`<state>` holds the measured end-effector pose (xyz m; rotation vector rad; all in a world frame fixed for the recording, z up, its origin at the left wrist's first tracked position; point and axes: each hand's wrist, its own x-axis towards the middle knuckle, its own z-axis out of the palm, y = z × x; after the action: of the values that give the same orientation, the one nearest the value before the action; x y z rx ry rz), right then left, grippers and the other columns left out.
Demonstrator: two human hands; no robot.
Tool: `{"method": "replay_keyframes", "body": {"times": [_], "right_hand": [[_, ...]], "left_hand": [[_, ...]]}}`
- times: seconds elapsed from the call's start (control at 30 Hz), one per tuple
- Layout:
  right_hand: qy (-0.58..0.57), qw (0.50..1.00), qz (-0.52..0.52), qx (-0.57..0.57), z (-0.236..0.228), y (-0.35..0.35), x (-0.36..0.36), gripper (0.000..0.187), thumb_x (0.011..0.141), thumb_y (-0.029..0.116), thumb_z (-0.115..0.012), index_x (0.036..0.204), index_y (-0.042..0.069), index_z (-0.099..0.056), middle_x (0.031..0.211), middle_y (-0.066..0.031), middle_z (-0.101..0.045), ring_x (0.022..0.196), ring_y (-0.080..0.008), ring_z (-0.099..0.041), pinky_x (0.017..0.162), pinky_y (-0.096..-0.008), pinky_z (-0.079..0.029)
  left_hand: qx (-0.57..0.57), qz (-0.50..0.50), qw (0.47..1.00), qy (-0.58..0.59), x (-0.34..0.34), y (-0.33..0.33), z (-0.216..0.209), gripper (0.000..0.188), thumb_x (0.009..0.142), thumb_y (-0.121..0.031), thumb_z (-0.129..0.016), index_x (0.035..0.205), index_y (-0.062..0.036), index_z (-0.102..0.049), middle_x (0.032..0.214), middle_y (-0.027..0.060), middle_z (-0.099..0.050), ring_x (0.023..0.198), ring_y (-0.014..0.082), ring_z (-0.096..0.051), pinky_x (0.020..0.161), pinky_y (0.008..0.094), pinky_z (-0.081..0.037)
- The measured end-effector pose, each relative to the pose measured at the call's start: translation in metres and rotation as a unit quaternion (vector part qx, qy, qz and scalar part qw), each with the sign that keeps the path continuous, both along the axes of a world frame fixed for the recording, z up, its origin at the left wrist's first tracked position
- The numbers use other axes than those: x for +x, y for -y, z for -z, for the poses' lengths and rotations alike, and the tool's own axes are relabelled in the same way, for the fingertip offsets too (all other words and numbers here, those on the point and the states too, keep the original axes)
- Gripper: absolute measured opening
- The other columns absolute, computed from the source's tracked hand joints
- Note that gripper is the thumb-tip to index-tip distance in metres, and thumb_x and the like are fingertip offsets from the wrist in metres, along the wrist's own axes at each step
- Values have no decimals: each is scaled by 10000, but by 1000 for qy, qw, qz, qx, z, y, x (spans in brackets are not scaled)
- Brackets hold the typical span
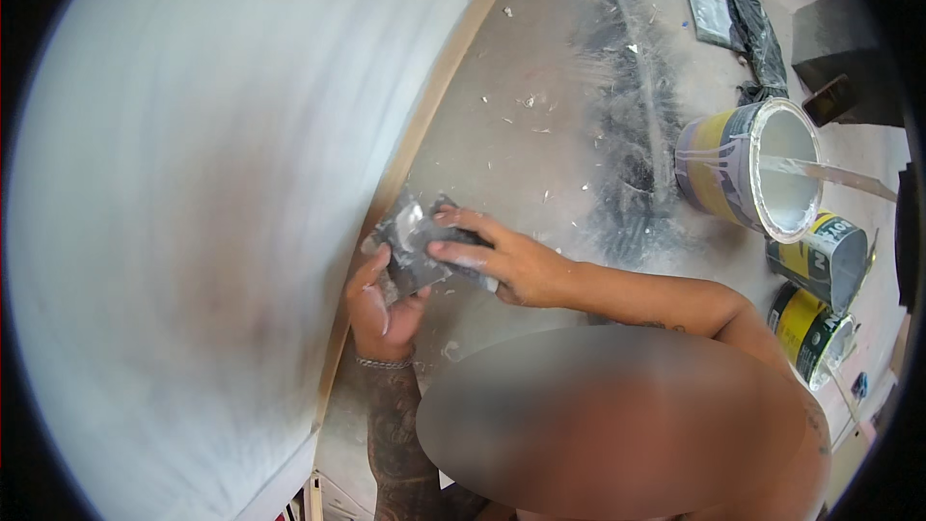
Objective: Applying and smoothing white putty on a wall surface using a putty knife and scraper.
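My left hand (386, 314), with a chain bracelet at its wrist, grips a flat grey putty spreader (409, 249) smeared with white paste. My right hand (506, 256) reaches in from the right. Its fingers are closed on a second, darker spreader (465, 243), laid against the first one. The two overlap, and motion blur partly hides where they meet. Both hands are close to the wooden edge strip of the white wall.
The white wall (222, 135) fills the left side, edged by a wooden strip (453, 53). At right stand an open paint bucket (719, 164) with a stirring stick (849, 177) and two smaller cans (820, 260). Black plastic (757, 29) lies beyond. Dust and scraps dot the floor (521, 154).
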<state>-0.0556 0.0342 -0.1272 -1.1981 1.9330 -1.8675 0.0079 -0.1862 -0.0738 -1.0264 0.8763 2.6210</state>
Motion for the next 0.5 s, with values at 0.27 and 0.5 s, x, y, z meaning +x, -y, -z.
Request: {"method": "replay_keyframes", "body": {"times": [0.27, 0.5], "right_hand": [[95, 941, 297, 132, 23, -19, -127, 565, 758, -51, -455, 1301, 70, -556, 1163, -233, -611, 927, -354, -632, 786, -383, -502], [-58, 902, 422, -71, 69, 29, -219, 547, 735, -77, -455, 1260, 41, -552, 1215, -200, -591, 1121, -387, -562, 979, -400, -447]], "left_hand": [[-129, -92, 986, -44, -15, -14, -66, 420, 836, -135, -605, 1242, -32, -577, 1190, 94, -633, 1105, 265, -594, 918, 462, -475], [-71, -105, 990, -63, -6, -12, -49, 396, 880, -117, -585, 1267, -38, -554, 1217, 96, -635, 1117, 245, -609, 931, 435, -503]]}}
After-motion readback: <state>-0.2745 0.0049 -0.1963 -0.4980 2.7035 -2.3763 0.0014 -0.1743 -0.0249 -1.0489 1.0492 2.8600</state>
